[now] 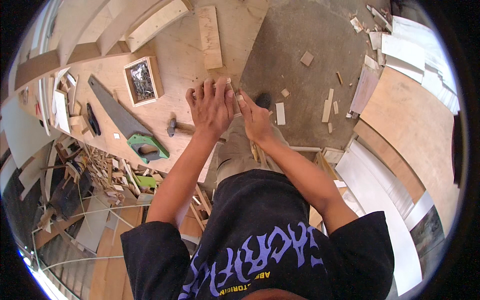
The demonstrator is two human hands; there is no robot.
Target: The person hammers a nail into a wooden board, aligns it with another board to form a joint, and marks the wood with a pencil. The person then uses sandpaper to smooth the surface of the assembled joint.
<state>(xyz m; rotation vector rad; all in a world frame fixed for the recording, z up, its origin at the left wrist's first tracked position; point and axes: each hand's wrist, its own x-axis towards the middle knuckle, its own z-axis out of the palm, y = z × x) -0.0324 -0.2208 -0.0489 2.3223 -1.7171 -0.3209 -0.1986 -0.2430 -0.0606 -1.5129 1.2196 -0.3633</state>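
At the edge of the plywood worktop, my left hand (212,111) is closed over a small wooden piece (236,106), its fingers bent across the top. My right hand (257,122) grips the same piece from the right, thumb and fingers pressed together at its side. Much of the piece is hidden under my fingers. Below my left wrist lies a hammer (172,127), its handle passing behind my forearm. Left of it rests a handsaw (117,112) with a green handle. An open wooden box (159,80) of nails stands beyond, and a wooden board (210,40) lies ahead of my left hand.
A wooden frame (85,51) with crosspieces stands at the far left of the worktop (175,65). Scrap wood (107,172) is heaped below it. Offcuts (281,114) are scattered on the concrete floor (285,50). Large panels (405,120) lean at the right.
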